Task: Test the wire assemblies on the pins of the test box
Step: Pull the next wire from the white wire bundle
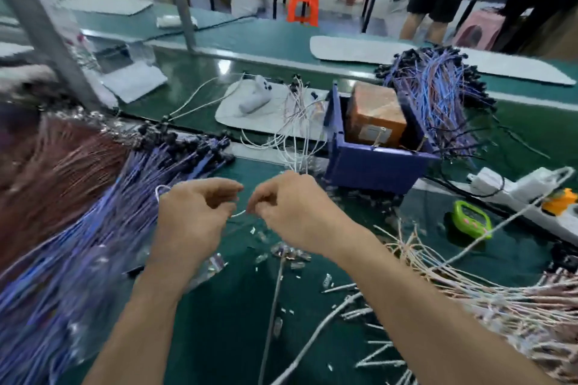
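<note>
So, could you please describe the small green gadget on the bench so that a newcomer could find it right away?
Start at the blue bin holding the orange box in the middle of the green bench. Go right and nearer, to the white power strip; the green gadget lies just in front of it. It is the only lime-green item, rounded, with a dark face.

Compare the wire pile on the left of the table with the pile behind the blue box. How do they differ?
The left pile lies flat, fanned out and is larger; the far pile stands heaped and tangled. The left pile has brown wires beside its purple ones; the far pile is mostly purple-blue. Both have black connectors.
</note>
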Tool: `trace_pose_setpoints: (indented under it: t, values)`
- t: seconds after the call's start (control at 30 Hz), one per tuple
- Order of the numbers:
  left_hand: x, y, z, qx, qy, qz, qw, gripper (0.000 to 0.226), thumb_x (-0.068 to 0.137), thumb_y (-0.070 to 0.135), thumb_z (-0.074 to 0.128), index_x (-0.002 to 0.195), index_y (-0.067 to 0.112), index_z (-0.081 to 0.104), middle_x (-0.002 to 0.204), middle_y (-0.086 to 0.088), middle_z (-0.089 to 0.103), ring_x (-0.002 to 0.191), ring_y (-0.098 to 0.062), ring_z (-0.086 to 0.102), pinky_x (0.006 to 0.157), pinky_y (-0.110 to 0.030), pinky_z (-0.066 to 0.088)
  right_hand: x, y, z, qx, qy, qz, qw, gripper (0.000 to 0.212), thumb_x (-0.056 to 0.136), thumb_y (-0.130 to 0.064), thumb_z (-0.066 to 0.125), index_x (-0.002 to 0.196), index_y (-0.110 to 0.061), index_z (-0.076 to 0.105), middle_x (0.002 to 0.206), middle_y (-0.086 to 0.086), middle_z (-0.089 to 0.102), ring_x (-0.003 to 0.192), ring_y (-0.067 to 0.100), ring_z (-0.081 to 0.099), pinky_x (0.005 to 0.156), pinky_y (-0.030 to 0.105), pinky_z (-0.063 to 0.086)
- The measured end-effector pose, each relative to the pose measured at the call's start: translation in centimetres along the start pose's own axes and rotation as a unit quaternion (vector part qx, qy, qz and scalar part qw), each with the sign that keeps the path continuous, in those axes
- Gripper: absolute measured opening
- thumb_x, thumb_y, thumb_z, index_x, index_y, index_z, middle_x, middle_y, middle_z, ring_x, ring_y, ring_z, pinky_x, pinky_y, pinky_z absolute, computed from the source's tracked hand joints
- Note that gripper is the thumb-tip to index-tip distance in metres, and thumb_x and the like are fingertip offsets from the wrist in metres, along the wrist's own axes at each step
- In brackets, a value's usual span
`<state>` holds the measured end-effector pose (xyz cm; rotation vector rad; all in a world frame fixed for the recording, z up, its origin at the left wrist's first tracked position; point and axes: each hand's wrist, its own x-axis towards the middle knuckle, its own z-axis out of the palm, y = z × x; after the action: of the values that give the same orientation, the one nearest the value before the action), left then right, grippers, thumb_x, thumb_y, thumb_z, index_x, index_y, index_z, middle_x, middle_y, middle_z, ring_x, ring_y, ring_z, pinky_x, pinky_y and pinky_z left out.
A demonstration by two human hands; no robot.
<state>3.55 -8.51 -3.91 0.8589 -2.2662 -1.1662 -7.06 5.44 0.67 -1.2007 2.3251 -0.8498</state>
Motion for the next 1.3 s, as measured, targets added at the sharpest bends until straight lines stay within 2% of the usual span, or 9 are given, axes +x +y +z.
trace_pose_setpoints:
  t: [0.13, 0.23, 0.33, 0.5, 0.73, 0.93, 1.07, 1.2, 1.3]
  values:
    - [-0.4, -2.7, -3.1, 0.042, 0.099, -0.035, 0.994, 0.024, 0.078, 0.007, 0.084, 0.092, 0.026, 0.082, 0.070, 0.031, 0.065, 0.071, 0.015, 0.065, 0.084, -0.023, 0.059, 2.9, -2.2, 2.7, -0.057, -0.064, -0.001, 0.996, 0.042, 0.093, -0.004, 0.053, 0.119, -0.028, 0.074, 0.120, -0.006, 0.074, 0.107, 0.016, 0.067, 0.095, 0.029, 0.054]
    - [-0.9, -4.0, -4.8, 0.067, 0.159, -0.052, 0.984, 0.014, 0.077, 0.023, 0.087, 0.086, 0.032, 0.081, 0.064, 0.030, 0.063, 0.067, 0.016, 0.062, 0.069, -0.008, 0.045, 4.6, -3.1, 4.1, -0.132, -0.115, 0.002, 0.985, 0.062, 0.088, 0.007, 0.048, 0.137, -0.029, 0.060, 0.137, 0.002, 0.064, 0.126, 0.025, 0.058, 0.102, 0.039, 0.052]
    - [-1.4, -4.9, -5.5, 0.102, 0.179, -0.024, 0.978, 0.014, 0.081, 0.023, 0.084, 0.088, 0.034, 0.079, 0.072, 0.023, 0.070, 0.067, 0.007, 0.062, 0.069, -0.006, 0.041, 5.2, -3.0, 5.0, -0.176, -0.146, -0.002, 0.973, 0.058, 0.086, -0.001, 0.053, 0.137, -0.028, 0.057, 0.133, 0.007, 0.066, 0.120, 0.029, 0.060, 0.100, 0.042, 0.053]
    - [-1.9, -5.4, -6.0, 0.060, 0.201, 0.031, 0.977, 0.022, 0.085, 0.012, 0.078, 0.096, 0.031, 0.079, 0.081, 0.039, 0.062, 0.081, 0.024, 0.059, 0.079, 0.006, 0.036, 5.2, -1.8, 4.9, -0.244, -0.107, -0.026, 0.964, 0.036, 0.089, -0.029, 0.066, 0.125, -0.030, 0.062, 0.114, -0.004, 0.072, 0.110, 0.024, 0.063, 0.100, 0.035, 0.046]
    - [-0.8, -4.8, -5.7, 0.073, 0.193, 0.078, 0.975, 0.029, 0.083, 0.003, 0.078, 0.104, 0.023, 0.080, 0.111, 0.017, 0.071, 0.109, 0.000, 0.061, 0.106, -0.015, 0.039, 4.6, -0.9, 5.3, -0.237, -0.038, -0.011, 0.971, 0.012, 0.091, -0.022, 0.061, 0.095, -0.028, 0.070, 0.090, -0.006, 0.073, 0.091, 0.026, 0.065, 0.077, 0.035, 0.052]
    - [-1.2, -1.7, -4.1, 0.091, 0.077, 0.160, 0.980, 0.042, 0.076, 0.027, 0.075, 0.117, 0.024, 0.077, 0.124, 0.014, 0.070, 0.124, -0.008, 0.054, 0.114, -0.023, 0.034, 3.1, 0.2, 1.3, -0.040, 0.005, 0.018, 0.999, 0.021, 0.089, -0.016, 0.071, 0.077, -0.033, 0.072, 0.072, -0.022, 0.069, 0.064, -0.001, 0.062, 0.060, 0.010, 0.045]
    - [-1.2, 0.1, -1.4, 0.116, -0.037, 0.161, 0.979, 0.043, 0.080, 0.027, 0.078, 0.123, 0.031, 0.074, 0.118, 0.013, 0.073, 0.119, -0.004, 0.057, 0.123, -0.029, 0.023, 1.0, 1.1, -0.6, 0.060, 0.026, 0.019, 0.998, 0.021, 0.090, -0.017, 0.073, 0.082, -0.036, 0.074, 0.070, -0.011, 0.070, 0.054, 0.003, 0.055, 0.053, 0.020, 0.046]
    - [-0.5, 0.1, -1.4, 0.089, -0.035, 0.099, 0.990, 0.010, 0.084, 0.031, 0.077, 0.093, 0.034, 0.081, 0.076, 0.020, 0.072, 0.090, 0.000, 0.050, 0.100, 0.000, 0.022, -1.2, 4.0, -2.9, 0.122, 0.032, 0.062, 0.990, 0.017, 0.094, -0.016, 0.070, 0.090, -0.030, 0.077, 0.061, 0.006, 0.065, 0.051, 0.016, 0.047, 0.049, 0.034, 0.039]
    - [-0.1, 0.6, -2.2, 0.064, -0.050, 0.068, 0.994, 0.016, 0.076, 0.029, 0.077, 0.086, 0.041, 0.080, 0.076, 0.025, 0.069, 0.088, 0.001, 0.059, 0.078, -0.008, 0.042, -2.9, 6.1, -3.9, 0.152, 0.086, 0.097, 0.980, 0.018, 0.095, -0.015, 0.068, 0.090, -0.029, 0.079, 0.062, 0.004, 0.067, 0.049, 0.015, 0.042, 0.043, 0.026, 0.033]
